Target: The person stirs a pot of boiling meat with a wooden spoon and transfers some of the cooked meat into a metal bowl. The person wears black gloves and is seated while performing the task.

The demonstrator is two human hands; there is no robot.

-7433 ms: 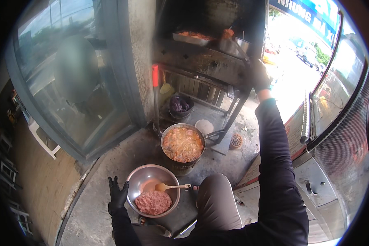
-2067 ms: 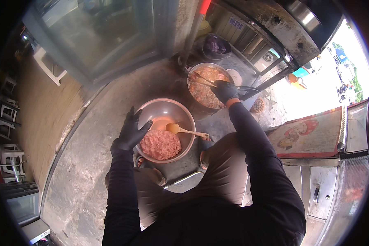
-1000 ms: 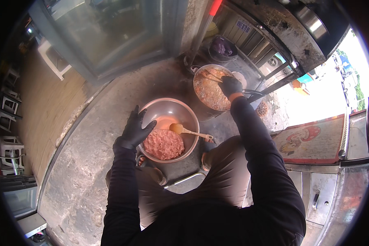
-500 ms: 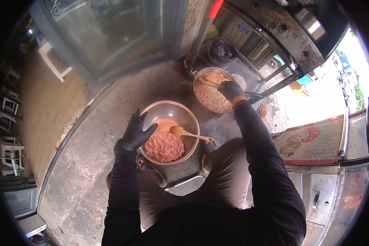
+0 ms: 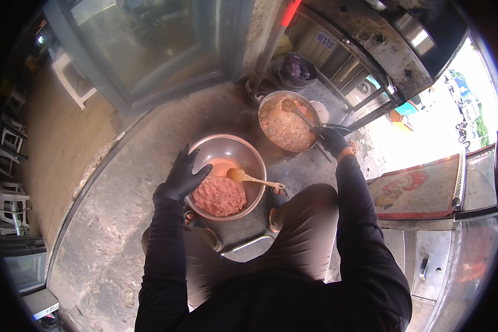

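Note:
My left hand [image 5: 186,176], in a black glove, rests at the left rim of a wide metal bowl [image 5: 254,152], fingers spread and thumb over the inside. In the bowl lies a mound of pink minced meat [image 5: 219,197]. A light wooden spoon [image 5: 249,177] leans there, its handle across the right rim. My right hand [image 5: 332,141], also black-gloved, is closed round the handle of a brown wooden spatula [image 5: 300,114]. Its blade reaches into a large pot [image 5: 271,148] of orange-red, bubbling-looking stew [image 5: 285,127]. The fingers' undersides are hidden.
Behind the pot stands a dark basin [image 5: 297,70] holding a purple bag. A metal-framed glass door [image 5: 144,55] is at the upper left. A sooty metal stand [image 5: 371,33] overhangs the upper right. White plastic stools [image 5: 12,199] stand at far left, a metal cabinet [image 5: 432,260] at right.
My right hand has moved right and toward me, from over the pot to its right rim. The spatula's blade has shifted right within the pot. My left hand stays at the bowl.

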